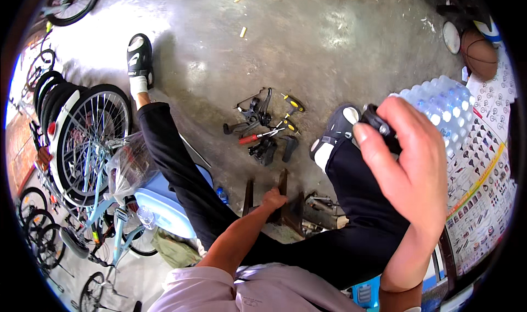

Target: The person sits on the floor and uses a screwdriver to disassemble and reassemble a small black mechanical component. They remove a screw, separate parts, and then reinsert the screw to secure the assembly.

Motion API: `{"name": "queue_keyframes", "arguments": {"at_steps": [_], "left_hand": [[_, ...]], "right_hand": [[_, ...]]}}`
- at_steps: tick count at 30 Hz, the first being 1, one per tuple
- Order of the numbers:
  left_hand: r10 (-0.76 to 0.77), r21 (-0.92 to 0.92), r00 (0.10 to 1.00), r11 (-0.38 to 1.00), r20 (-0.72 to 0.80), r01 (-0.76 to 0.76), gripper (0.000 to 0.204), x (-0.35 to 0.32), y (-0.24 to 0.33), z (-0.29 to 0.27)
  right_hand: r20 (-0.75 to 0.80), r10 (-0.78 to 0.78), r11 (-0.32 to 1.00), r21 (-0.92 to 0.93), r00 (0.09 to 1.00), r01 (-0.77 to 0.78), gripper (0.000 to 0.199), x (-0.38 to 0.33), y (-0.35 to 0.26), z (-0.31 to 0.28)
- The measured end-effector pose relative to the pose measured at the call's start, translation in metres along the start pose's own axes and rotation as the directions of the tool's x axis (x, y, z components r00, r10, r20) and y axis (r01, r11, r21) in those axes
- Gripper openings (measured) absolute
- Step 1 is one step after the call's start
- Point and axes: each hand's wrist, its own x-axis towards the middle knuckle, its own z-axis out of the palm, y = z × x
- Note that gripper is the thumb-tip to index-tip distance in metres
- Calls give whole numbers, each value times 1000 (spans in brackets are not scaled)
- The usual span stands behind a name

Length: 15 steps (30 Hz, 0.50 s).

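Observation:
Raised at the right, my right hand [411, 164] pinches a small black bicycle part [379, 121] that looks like a ring-shaped clamp with a bolt. Its lower portion is hidden behind my fingers. My left hand [273, 198] is low between my knees, its fingers curled against a dark wooden frame [283, 181]; whether they grip the wood or something small is not clear. On the floor ahead lie black brake levers [262, 109], a red-handled screwdriver [248, 139], and yellow-and-black handled tools [294, 103]. A black curved part [289, 147] lies beside them.
Bicycle wheels [93, 142] and a light blue frame [100, 208] crowd the left, beside a blue plastic container [167, 205]. Wrapped water bottles [439, 106] and a printed parts sheet [477, 186] are at the right. A basketball [479, 54] sits farther back. Metal parts [321, 208] lie under the wooden frame.

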Motion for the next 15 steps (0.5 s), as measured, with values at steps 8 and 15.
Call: {"name": "queue_keyframes", "arguments": {"at_steps": [8,15], "left_hand": [[242,88,951,969,-190,-229,55,-45,35,-45],[477,31,526,761,-704,-648,39,-104,72,-96]], "right_hand": [[55,-150,965,-209,987,158,28,-82,-42,2],[-136,-225,897,-415,965,151,48,-151,-94,-8]]}}
